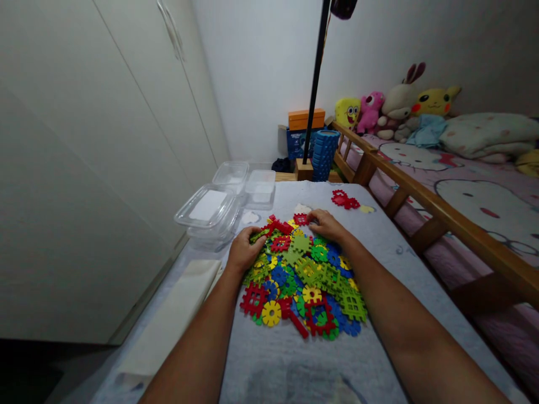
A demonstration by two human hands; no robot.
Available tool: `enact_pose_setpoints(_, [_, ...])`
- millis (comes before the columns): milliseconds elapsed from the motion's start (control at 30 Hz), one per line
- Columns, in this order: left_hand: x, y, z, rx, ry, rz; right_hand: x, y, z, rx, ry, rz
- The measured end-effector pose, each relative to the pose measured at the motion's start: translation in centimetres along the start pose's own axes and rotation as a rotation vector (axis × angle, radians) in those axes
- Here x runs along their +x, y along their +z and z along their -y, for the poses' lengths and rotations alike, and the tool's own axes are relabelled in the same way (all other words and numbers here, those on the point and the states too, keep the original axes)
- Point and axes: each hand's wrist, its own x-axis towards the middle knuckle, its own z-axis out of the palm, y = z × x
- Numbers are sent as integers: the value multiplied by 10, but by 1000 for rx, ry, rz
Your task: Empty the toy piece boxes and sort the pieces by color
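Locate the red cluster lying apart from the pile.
In the head view, the red cluster lies near the far right corner of the table, beyond the right hand and toward the wooden bed rail.

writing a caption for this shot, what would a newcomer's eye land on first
Most likely the heap of red, green, yellow and blue plastic pieces on the pale cloth-covered table, with the left hand and right hand at its far edge. Next might come the bright soft toys lined up on the bed at upper right, then the clear plastic containers beyond the heap, toward the left.
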Motion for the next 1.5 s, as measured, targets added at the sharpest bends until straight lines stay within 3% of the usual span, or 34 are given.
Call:
enact_pose_setpoints(200, [1, 0, -1, 6, 8, 9, 1, 1, 7, -39, 26, -10])
enact_pose_setpoints(367, [1, -1, -2, 11, 0, 21, -2, -5, 7, 130, 34, -103])
enact_pose_setpoints(500, [0, -2, -1, 20, -8, 31, -7, -14, -4, 392, 216, -270])
enact_pose_setpoints(667, [0, -2, 0, 14, 0, 23, -13, -32, -26, 944, 534, -604])
enact_pose_setpoints(833, [0, -1, -1, 7, 2, 20, -16, -43, -46, 1285, 697, -835])
enact_pose_setpoints(1033, [-1, -2, -4, 4, -2, 18, -15, -42, -61, 1293, 745, -913])
enact_pose_setpoints(1267, [0, -1, -2, 7, -13, 11, -16, -40, -64, 1119, 748, -962])
enact_pose_setpoints(1500, [0, -1, -2, -1, -14, 16, -21, -38, -51, 908, 621, -759])
